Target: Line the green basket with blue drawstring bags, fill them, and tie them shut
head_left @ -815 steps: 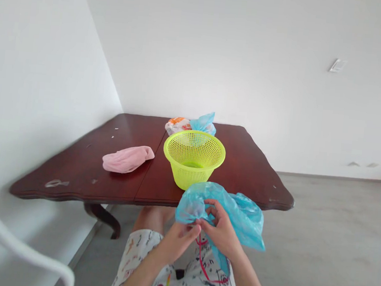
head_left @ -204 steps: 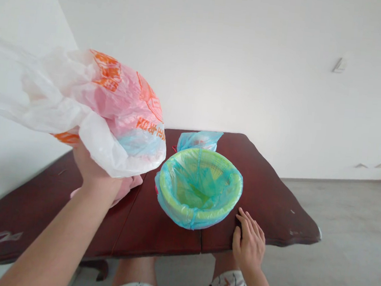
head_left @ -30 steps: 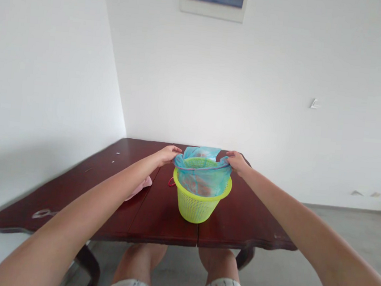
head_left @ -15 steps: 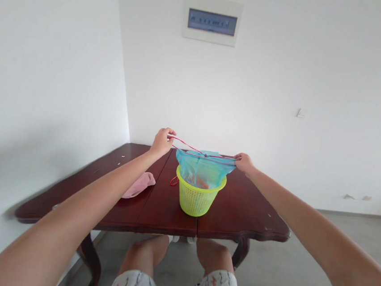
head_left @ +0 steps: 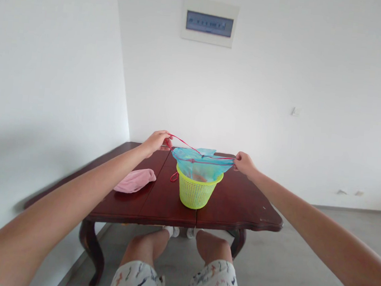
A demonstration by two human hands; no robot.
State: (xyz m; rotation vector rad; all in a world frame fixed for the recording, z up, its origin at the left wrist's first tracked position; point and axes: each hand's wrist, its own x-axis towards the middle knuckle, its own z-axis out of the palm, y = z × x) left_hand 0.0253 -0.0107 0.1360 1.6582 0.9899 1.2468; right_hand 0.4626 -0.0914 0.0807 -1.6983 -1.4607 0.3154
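Note:
A thin blue plastic bag point(head_left: 198, 165) with a red drawstring point(head_left: 185, 142) lines a yellow-green perforated basket point(head_left: 196, 194). Its mouth is stretched sideways above the basket rim. My left hand point(head_left: 159, 141) pinches a loop of the red drawstring to the left of the bag. On the other side, my right hand point(head_left: 242, 163) is closed on the gathered edge of the bag together with the drawstring there. Something orange-brown shows faintly through the plastic, too unclear to name.
The basket stands on a dark red wooden table point(head_left: 167, 208). A pink cloth point(head_left: 136, 181) lies left of it, under my left forearm. A small red cord loop point(head_left: 174, 176) rests beside the basket. White walls stand behind and to the left.
My left hand has shifted slightly left with the drawstring loop. The bag's mouth looks flatter and more drawn together. My right hand keeps its hold, and the view has moved a little.

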